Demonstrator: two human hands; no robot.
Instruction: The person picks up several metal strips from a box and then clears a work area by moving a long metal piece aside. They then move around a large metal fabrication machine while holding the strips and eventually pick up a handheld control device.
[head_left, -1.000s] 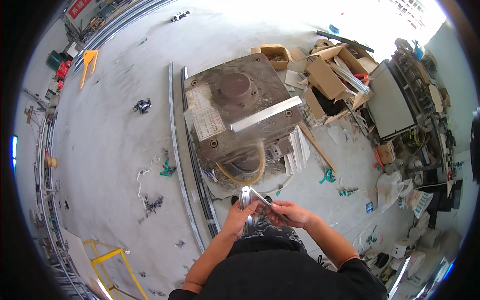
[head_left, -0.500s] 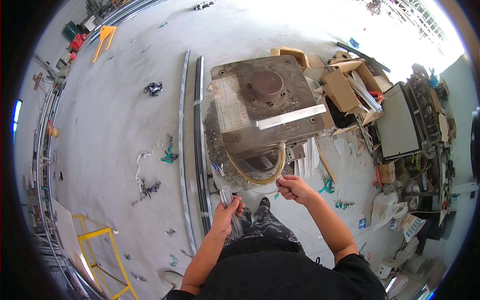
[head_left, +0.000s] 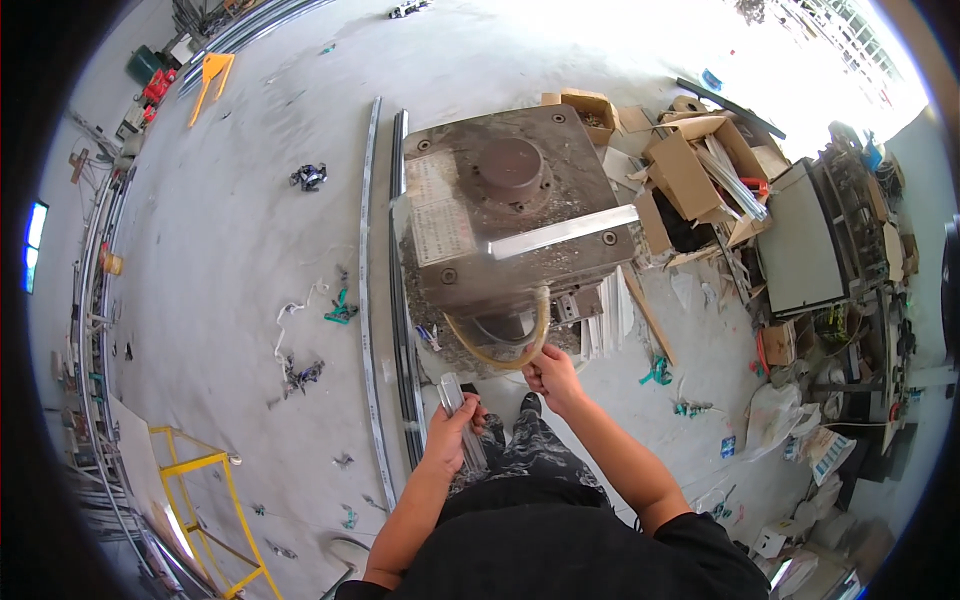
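Note:
My left hand [head_left: 457, 428] is closed around a bundle of short, shiny, pale channel strips [head_left: 452, 394], held upright before my legs. My right hand [head_left: 552, 376] is closed with fingers pinched, just below the front of a brown, grimy metal machine [head_left: 580, 170]. Its fingertips are beside the lower bend of a yellowish hose [head_left: 543, 318] that loops from the machine's front; what they hold, if anything, is too small to make out. On the machine's top lie a white strip [head_left: 565, 231], a round brown cap [head_left: 511, 167] and a worn label plate [head_left: 440, 213].
Long metal profiles [head_left: 371, 300] lie on the floor left of the machine. Open cardboard boxes [head_left: 683, 175] with strips and a cluttered shelf [head_left: 850, 210] are at the right. A yellow frame [head_left: 195, 464] stands lower left. Scraps [head_left: 342, 308] are scattered over the floor.
My right hand has moved left and slightly up, staying closed near the hose. The machine with its white strip appears a little further left in the picture. My left hand keeps its hold.

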